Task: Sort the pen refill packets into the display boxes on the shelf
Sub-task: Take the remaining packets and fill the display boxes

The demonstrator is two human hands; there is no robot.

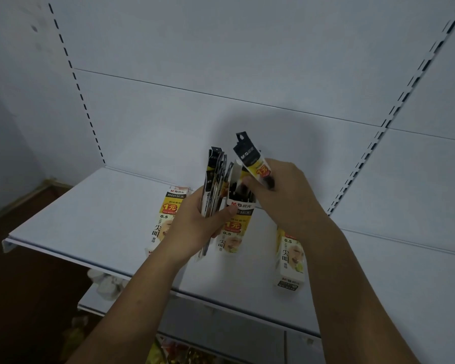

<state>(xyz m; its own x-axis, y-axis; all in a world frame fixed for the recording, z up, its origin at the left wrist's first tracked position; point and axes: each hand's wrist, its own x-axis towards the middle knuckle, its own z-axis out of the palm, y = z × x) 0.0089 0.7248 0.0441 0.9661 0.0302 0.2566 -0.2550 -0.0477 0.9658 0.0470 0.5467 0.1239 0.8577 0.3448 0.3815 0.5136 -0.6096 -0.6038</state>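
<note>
**While one packet goes in, a bundle waits**

As the person faces a white shelf [90, 219], both bare hands work over three tall display boxes standing on it. The left hand [192, 229] grips a bundle of packets [213, 177], black and yellow, fanned upright, with its fingers curled round their lower halves. Its thumb seems to lie against the front of the middle box [235, 222]. The right hand [286, 198] pinches a single packet [250, 156] between thumb and fingers, tilted, with its lower end just above the middle box's open top. Dark packets already stand inside that box, so it is partly filled.

The left box [168, 208] stands beside it, half hidden behind the left hand; what it holds cannot be seen. The right box [290, 256] stands apart, nearer the shelf's front edge, and its contents are also hidden behind the right wrist.

Judging from this, the sorting is under way but far from finished: one packet is about to go in, and the whole bundle in the left hand is yet to be placed.
</note>
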